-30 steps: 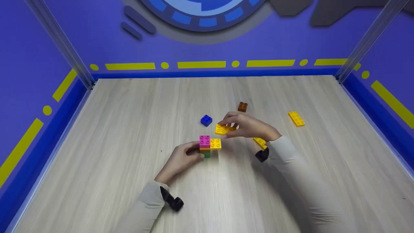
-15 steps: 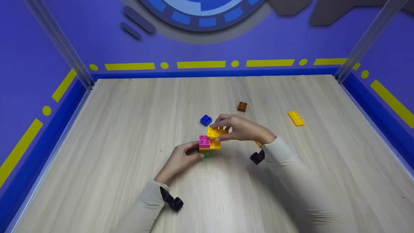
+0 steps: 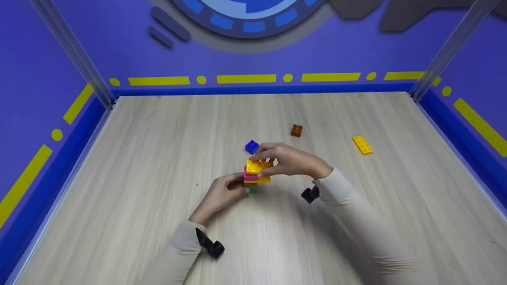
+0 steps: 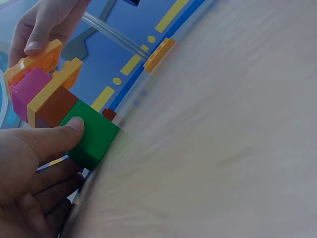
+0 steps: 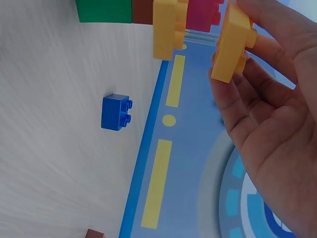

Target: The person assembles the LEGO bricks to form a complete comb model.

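Note:
My left hand (image 3: 222, 194) grips the bottom of a small brick tower, its thumb on the green brick (image 4: 94, 134). Above the green sit a brown brick (image 4: 58, 105), a flat yellow brick (image 5: 166, 29) jutting out to one side, and a pink brick (image 4: 32, 89) on top. My right hand (image 3: 295, 158) pinches another flat yellow brick (image 5: 230, 44) between thumb and fingers. In the right wrist view that brick is slightly tilted, right at the pink brick's studs. In the head view it covers most of the pink top.
A blue brick (image 5: 115, 112) lies just behind the tower, partly behind my right fingers in the head view. Farther back is a brown brick (image 3: 296, 130). One yellow brick (image 3: 363, 145) lies to the right. Blue panels (image 3: 253, 65) enclose the wooden table's back and sides.
My right hand has moved left and slightly nearer, bringing the yellow brick from beside the tower to over the pink brick. A yellow brick on the table is now hidden behind the right forearm.

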